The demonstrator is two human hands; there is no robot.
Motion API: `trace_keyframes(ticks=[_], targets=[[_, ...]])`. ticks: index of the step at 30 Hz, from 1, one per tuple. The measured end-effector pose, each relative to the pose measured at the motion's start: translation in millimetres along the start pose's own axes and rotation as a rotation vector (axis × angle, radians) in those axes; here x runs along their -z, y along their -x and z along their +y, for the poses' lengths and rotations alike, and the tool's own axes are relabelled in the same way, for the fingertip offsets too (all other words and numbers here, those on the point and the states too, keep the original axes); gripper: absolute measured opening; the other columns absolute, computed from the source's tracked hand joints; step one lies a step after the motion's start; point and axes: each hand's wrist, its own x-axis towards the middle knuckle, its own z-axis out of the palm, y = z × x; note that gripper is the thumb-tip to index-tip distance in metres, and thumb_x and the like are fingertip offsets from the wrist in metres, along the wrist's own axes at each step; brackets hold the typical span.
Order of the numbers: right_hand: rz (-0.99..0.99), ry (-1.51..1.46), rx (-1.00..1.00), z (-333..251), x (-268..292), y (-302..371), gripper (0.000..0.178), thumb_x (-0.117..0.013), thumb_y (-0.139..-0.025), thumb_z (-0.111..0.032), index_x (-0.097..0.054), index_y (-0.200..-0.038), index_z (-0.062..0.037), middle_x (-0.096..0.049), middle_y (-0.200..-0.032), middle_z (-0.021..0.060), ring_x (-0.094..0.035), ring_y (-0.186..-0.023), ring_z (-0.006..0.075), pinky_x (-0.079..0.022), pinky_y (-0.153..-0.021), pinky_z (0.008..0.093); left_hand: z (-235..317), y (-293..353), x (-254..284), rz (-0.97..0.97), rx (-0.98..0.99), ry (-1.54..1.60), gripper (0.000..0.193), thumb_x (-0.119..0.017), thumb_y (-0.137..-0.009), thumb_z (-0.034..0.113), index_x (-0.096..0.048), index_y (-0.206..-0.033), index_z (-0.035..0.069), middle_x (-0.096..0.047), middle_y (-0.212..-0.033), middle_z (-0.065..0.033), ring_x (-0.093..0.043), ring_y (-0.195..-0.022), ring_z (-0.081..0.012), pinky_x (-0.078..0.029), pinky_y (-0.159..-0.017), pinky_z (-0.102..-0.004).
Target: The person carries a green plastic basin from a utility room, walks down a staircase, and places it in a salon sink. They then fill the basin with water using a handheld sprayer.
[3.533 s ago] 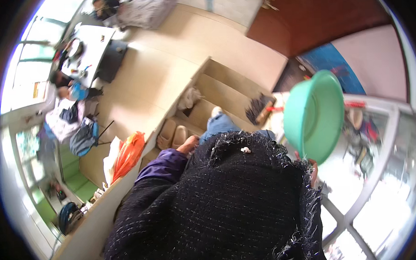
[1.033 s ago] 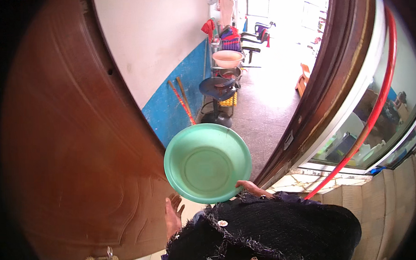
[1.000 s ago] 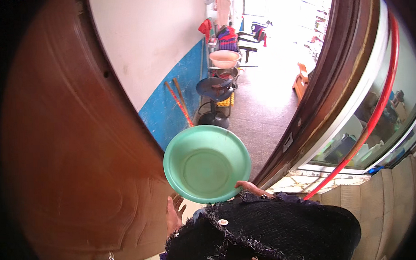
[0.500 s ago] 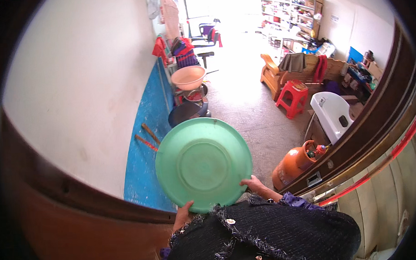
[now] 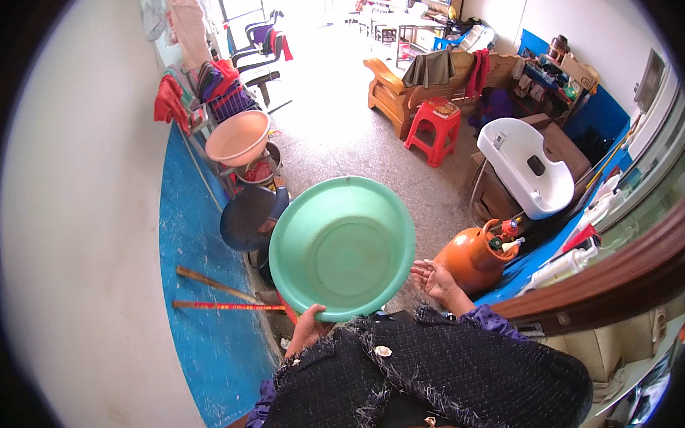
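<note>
A round green plastic basin (image 5: 341,214) is held out in front of my body, its hollow inside facing me. My left hand (image 5: 309,327) grips the near rim at the lower left, thumb over the edge and the other fingers hidden under it. Beside the basin's right edge, my right hand (image 5: 438,281) is open, palm up, fingers apart; whether a fingertip touches the rim I cannot tell. An orange gas cylinder (image 5: 471,259) stands just past that hand.
On the left, a peach basin (image 5: 239,137) sits over other pots, with a dark wok (image 5: 244,217) below it. Two wooden handles (image 5: 217,285) lean by the blue wall. At right are a white wash basin (image 5: 528,166), a red stool (image 5: 434,129) and a door frame (image 5: 587,296).
My right hand has come off the basin's rim and opened. The view has moved forward through the doorway and turned right. My left hand still grips the green basin.
</note>
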Motion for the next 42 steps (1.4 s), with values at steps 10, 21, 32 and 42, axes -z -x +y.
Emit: trace_keyframes(ticks=[10,21,32,42], targets=[[0.304,0.309,0.066,-89.4,38.3,-149.0,0.02,-0.047,-0.085,-0.022,-0.049,-0.1,-0.0078,-0.063,-0.088,0.0144,-0.062,-0.063,0.0225,-0.049,-0.055,0.0363,99.8,-113.8,-113.7,-0.018,0.011,-0.2,0.031,-0.057,-0.074,0.014,-0.046,-0.098,-0.003,-0.055,-0.086,-0.0127,-0.057,-0.076,-0.0252,-0.05,-0.07,-0.0372],[0.628,-0.194,0.051,-159.1,159.2,-136.3,0.016,-0.05,-0.083,-0.022,-0.056,-0.084,-0.0077,-0.064,-0.077,0.0082,-0.061,-0.062,0.0173,-0.047,-0.056,0.0322,160.7,-278.6,-264.7,-0.131,0.204,-0.445,0.038,-0.058,-0.074,0.016,-0.042,-0.102,-0.003,-0.055,-0.09,-0.0134,-0.057,-0.071,-0.0251,-0.049,-0.062,-0.036],[0.855,-0.447,0.505,-246.1,164.1,-145.2,0.012,-0.053,-0.081,-0.019,-0.054,-0.087,-0.0082,-0.063,-0.078,0.0093,-0.061,-0.065,0.0182,-0.048,-0.056,0.0309,240.1,-411.9,-468.5,-0.329,0.272,-0.565,0.029,-0.053,-0.075,0.005,-0.046,-0.103,0.002,-0.057,-0.096,-0.0091,-0.058,-0.086,-0.0214,-0.05,-0.076,-0.0343],[0.794,-0.011,0.943,-514.3,153.7,-224.5,0.018,-0.055,-0.081,-0.018,-0.058,-0.088,-0.002,-0.062,-0.076,0.0098,-0.058,-0.063,0.014,-0.045,-0.053,0.0252,275.9,-455.0,-654.8,-0.543,0.049,-0.52,0.03,-0.051,-0.075,0.006,-0.049,-0.105,0.002,-0.058,-0.1,-0.0082,-0.058,-0.088,-0.0215,-0.05,-0.074,-0.0358]])
